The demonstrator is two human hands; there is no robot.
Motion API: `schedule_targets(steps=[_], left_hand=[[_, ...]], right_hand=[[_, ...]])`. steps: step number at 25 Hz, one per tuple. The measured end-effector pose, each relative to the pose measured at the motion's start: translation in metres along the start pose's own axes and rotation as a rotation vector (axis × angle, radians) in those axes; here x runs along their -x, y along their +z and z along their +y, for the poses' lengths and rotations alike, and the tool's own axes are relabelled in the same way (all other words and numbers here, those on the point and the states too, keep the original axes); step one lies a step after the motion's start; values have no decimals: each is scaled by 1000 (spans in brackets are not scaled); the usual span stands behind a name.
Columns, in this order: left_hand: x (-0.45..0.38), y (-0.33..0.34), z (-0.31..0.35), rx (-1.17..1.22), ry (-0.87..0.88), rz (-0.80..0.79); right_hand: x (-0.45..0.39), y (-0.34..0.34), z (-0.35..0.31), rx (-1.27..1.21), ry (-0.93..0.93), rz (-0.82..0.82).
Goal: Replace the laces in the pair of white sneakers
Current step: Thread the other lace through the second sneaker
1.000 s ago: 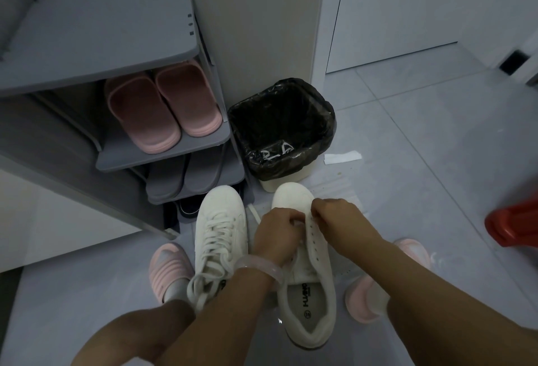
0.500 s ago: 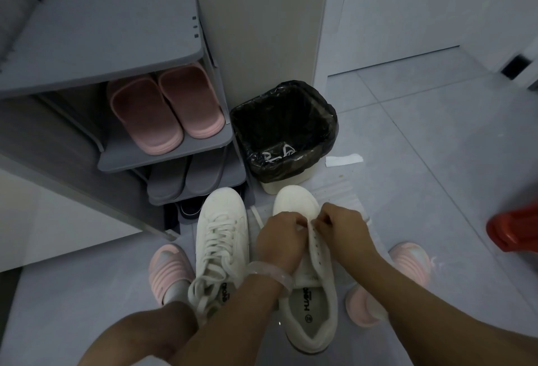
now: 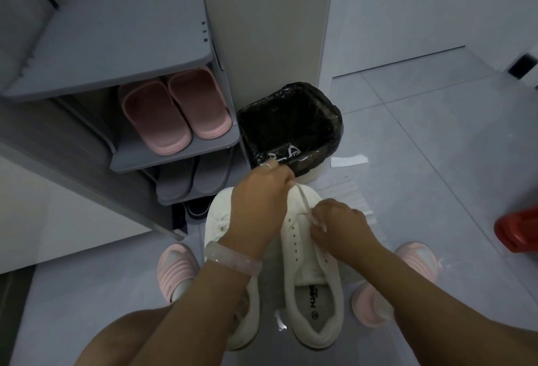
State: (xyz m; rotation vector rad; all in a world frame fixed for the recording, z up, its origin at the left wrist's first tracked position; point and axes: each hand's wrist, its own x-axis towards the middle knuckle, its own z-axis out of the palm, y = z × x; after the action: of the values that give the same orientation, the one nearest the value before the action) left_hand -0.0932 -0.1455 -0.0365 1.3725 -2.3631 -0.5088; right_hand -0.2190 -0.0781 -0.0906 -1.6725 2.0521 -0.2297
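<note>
Shelving (image 3: 116, 42) in grey fills the far left corner of the floor (image 3: 436, 147) as I see it, with a pair of pink slippers (image 3: 174, 112) on its middle tier and grey slippers (image 3: 189, 179) on the tier below. Just right of it stands a bin lined with a black bag (image 3: 291, 126), and a scrap of white paper (image 3: 349, 160) lies on the tiles beside that. Nearer me, the laced sneaker (image 3: 221, 220) sits on the floor, mostly hidden under my left forearm, which wears a pale bangle (image 3: 233, 258). My left hand (image 3: 259, 199) is raised above the toe area, fingers curled and pinching a white lace (image 3: 302, 199) that runs taut down to the unlaced sneaker (image 3: 311, 278) just beside the first. My right hand (image 3: 337, 225) rests on that shoe's upper, its fingers curled at the front eyelets where the lace enters, though I cannot tell whether they pinch it. Pink slippers on my feet (image 3: 174, 269) flank both shoes. At the right edge of the floor sits a red object (image 3: 518, 231).
</note>
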Motion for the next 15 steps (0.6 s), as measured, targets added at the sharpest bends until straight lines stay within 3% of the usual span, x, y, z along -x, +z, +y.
schedule_targets(steps=[3, 6, 9, 12, 15], left_hand=[[6, 4, -4, 124, -26, -212], [7, 17, -14, 267, -281, -327], [11, 28, -31, 235, -395, -493], [8, 31, -36, 249, -393, -418], [7, 28, -36, 261, -394, -377]], right_hand=[[0, -10, -9, -444, -80, 68], [-3, -18, -8, -637, 48, 127], [-7, -14, -6, -448, 72, 6], [-6, -4, -7, -250, 24, -122], [-6, -2, -10, -232, 34, -106]])
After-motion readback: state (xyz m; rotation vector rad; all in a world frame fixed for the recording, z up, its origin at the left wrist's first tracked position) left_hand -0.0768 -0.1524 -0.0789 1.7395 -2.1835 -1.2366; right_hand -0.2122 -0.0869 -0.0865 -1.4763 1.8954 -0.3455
